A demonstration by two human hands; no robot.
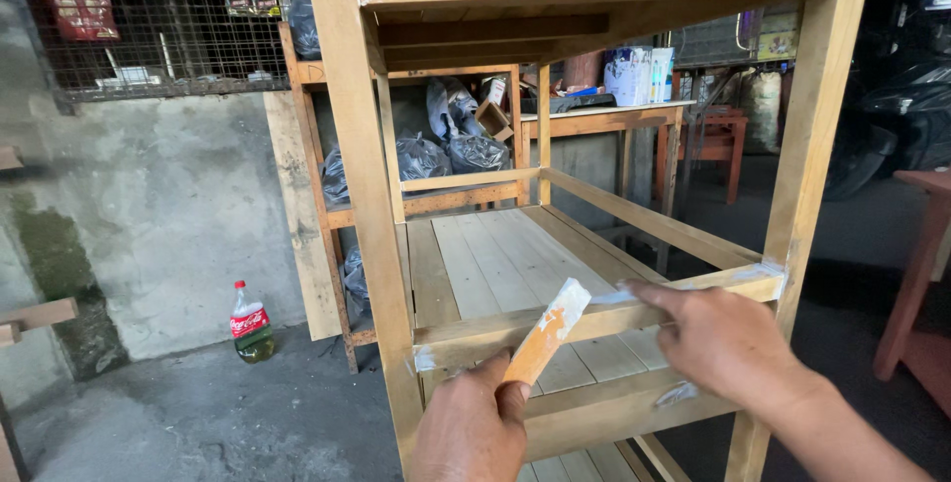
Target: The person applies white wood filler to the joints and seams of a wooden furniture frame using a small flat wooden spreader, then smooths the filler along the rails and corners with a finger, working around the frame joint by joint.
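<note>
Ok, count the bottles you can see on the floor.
1. A plastic bottle with a red label stands on the floor by the grey wall, left of the wooden rack. Others may be hidden.

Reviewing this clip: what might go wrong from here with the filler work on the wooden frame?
The left hand holds a putty-smeared scraper only by its lower end, so it may slip. The right hand has fingers on the wet white filler along the front rail; it may smear filler beyond the joint or wipe it out. White patches at the rail's corner look fresh and could be brushed by the forearm.
</note>
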